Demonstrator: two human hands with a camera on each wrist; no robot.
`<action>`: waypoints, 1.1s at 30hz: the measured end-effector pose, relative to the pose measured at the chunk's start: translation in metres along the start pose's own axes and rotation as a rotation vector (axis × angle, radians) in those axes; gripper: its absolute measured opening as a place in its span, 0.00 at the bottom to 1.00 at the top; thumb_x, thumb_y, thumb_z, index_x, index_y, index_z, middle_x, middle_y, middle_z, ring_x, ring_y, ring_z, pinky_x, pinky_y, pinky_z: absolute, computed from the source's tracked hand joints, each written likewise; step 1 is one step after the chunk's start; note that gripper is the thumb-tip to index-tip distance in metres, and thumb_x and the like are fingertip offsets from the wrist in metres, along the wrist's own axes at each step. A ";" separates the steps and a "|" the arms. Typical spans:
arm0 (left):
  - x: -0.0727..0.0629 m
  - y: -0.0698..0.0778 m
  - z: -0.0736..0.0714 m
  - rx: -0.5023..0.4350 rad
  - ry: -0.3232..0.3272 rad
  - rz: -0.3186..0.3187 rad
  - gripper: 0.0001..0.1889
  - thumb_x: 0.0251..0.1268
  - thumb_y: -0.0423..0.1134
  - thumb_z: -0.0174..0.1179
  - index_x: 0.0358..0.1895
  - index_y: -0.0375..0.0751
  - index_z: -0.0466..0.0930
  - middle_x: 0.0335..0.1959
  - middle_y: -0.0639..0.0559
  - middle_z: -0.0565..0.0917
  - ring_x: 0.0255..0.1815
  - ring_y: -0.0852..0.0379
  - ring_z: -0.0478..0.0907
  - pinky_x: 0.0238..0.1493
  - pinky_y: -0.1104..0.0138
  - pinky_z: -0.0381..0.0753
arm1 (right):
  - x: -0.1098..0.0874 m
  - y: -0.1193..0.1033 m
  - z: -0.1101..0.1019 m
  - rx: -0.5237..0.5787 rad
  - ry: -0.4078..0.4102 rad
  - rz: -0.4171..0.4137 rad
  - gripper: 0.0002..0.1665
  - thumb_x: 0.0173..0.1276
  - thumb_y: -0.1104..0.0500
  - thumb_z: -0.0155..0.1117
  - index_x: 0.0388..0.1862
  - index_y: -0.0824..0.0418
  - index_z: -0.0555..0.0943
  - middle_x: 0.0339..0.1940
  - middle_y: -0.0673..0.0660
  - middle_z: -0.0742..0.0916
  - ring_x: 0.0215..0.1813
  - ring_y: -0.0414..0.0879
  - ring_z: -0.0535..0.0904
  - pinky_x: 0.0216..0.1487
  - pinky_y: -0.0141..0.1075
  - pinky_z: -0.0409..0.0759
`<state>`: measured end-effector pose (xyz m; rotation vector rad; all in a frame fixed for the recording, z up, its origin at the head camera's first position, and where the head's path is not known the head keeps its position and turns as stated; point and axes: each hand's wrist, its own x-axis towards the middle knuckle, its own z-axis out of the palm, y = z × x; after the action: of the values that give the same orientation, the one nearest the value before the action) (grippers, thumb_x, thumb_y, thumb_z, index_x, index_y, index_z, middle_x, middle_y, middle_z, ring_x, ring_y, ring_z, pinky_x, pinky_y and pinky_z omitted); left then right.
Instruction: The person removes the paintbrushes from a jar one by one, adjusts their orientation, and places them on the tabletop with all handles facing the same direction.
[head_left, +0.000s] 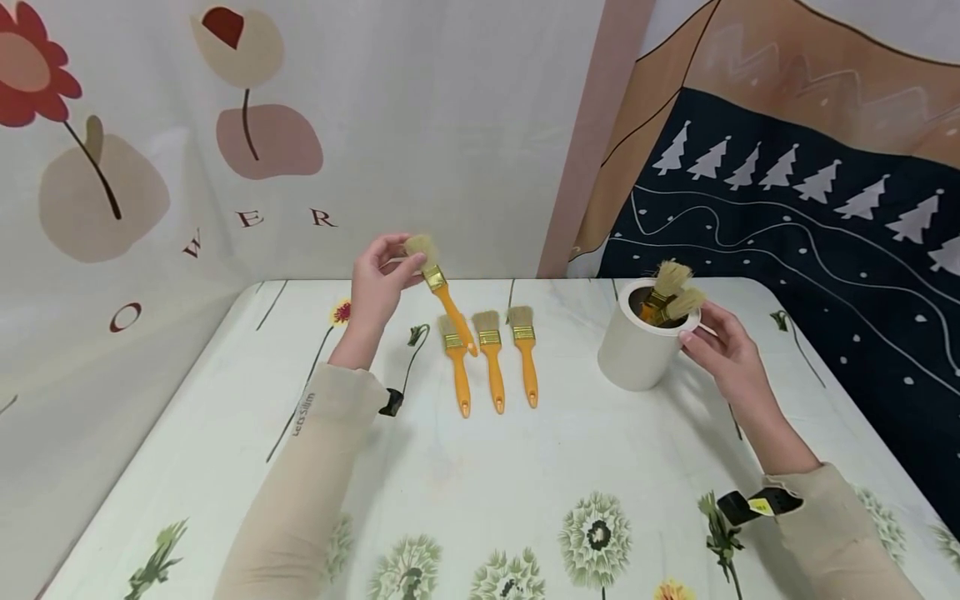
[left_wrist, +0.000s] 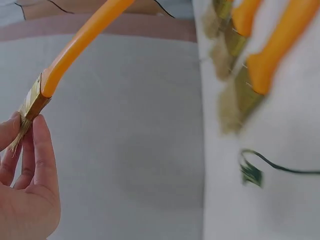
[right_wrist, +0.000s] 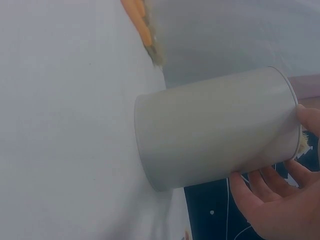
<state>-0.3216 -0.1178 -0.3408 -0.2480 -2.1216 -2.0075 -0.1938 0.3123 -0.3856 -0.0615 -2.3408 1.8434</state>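
My left hand (head_left: 377,283) pinches a paintbrush (head_left: 454,317) by its pale bristles, with its orange handle slanting down to the right. In the left wrist view, thumb and fingers squeeze the bristles of this held paintbrush (left_wrist: 70,57) just beside the metal band. Three more paintbrushes (head_left: 492,371) lie side by side on the table, bristles pointing away. At the right stands a white canister (head_left: 637,354), upright, with two paintbrushes (head_left: 670,279) in it, bristles up. My right hand (head_left: 729,354) holds the canister at its right side, thumb at the rim, as the right wrist view also shows.
A white cloth printed with flowers covers the table (head_left: 450,492). Behind it hangs a pale curtain (head_left: 435,108) with flower prints and letters. A dark cloth with white trees (head_left: 787,200) hangs behind the canister at the right.
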 end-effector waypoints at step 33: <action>0.003 -0.076 -0.033 0.308 -0.188 -0.385 0.23 0.73 0.37 0.58 0.68 0.35 0.70 0.51 0.44 0.77 0.34 0.69 0.79 0.45 0.73 0.87 | 0.001 0.001 0.000 0.001 0.001 0.003 0.44 0.75 0.53 0.61 0.81 0.57 0.51 0.81 0.66 0.57 0.65 0.30 0.69 0.53 0.14 0.76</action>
<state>-0.3432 -0.1557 -0.4115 0.0277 -2.7349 -1.8587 -0.1948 0.3128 -0.3859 -0.0654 -2.3407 1.8453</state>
